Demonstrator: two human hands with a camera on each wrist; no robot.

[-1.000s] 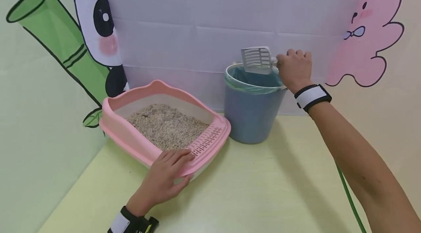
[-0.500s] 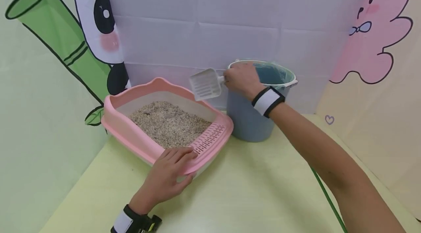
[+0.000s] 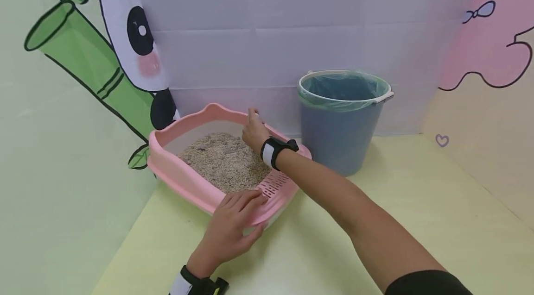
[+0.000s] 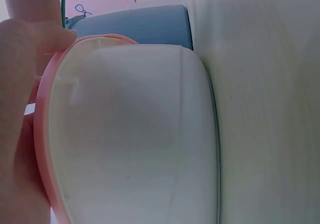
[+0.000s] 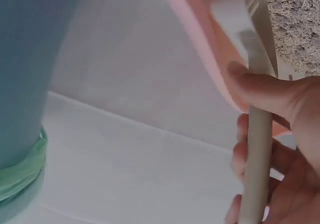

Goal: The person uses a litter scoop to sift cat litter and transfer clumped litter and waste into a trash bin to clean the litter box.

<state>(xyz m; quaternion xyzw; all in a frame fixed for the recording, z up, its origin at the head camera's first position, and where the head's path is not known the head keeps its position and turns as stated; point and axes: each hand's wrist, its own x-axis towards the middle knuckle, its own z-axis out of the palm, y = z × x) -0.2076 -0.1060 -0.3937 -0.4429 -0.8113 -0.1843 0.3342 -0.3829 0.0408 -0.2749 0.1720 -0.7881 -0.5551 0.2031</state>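
Observation:
A pink-rimmed litter box (image 3: pixel 183 184) holds grey-beige litter (image 3: pixel 223 160). My left hand (image 3: pixel 231 228) grips its near rim, fingers over the slotted pink ledge and thumb below; in the left wrist view the hand (image 4: pixel 20 94) lies along the pink rim (image 4: pixel 44 129). Over the box's right rear part is my right hand (image 3: pixel 256 133), largely hiding the scoop in the head view. The right wrist view shows that hand (image 5: pixel 285 129) curled round the scoop's pale handle (image 5: pixel 257 159), with the slotted scoop head (image 5: pixel 257 9) beside the litter.
A blue-grey bin (image 3: pixel 340 133) with a green liner (image 3: pixel 346 86) stands just right of the litter box, against the back cloth. Pale yellow-green table surface (image 3: pixel 325 248) extends in front. Cartoon-printed cloth (image 3: pixel 271 54) covers the wall behind.
My right hand has moved with the scoop from above the bin leftward and down to the litter box. My left hand keeps its hold on the rim. The head view has shifted slightly.

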